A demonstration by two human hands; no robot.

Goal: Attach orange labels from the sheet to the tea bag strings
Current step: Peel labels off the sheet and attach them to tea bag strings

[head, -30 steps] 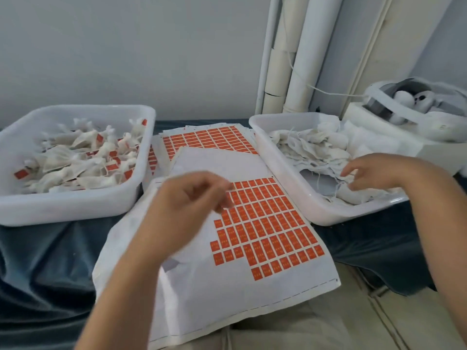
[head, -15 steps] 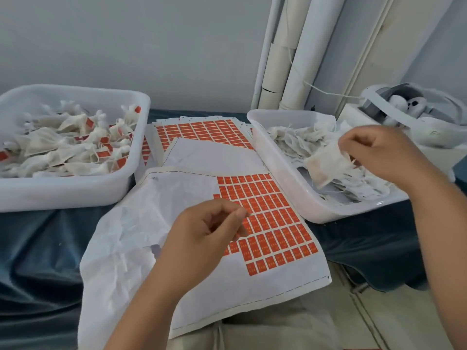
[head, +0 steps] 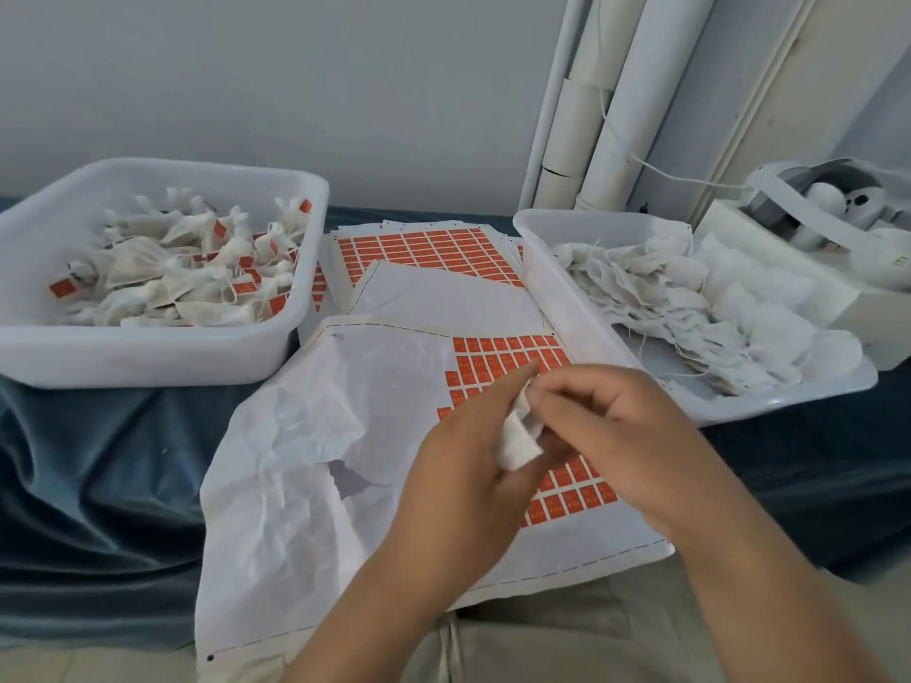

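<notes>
Tea bag (head: 517,443) pinched between left hand (head: 458,470) and right hand (head: 623,426) fingers, apparently, over sheet (head: 315,490).

1. The person's left hand (head: 458,465) and right hand (head: 616,416) are bare, uncovered from fingertips to wrists.
2. The left forearm (head: 374,598) and the right forearm (head: 769,559) are bare as well, and stay uncovered all the way to the lower edge of the view.
3. The person wears trousers (head: 567,643) of pale grey-beige cloth, seen low in the view between the forearms.
4. The cloth is plain and lightly creased, with a raised stitched seam (head: 446,648) running down it.
</notes>
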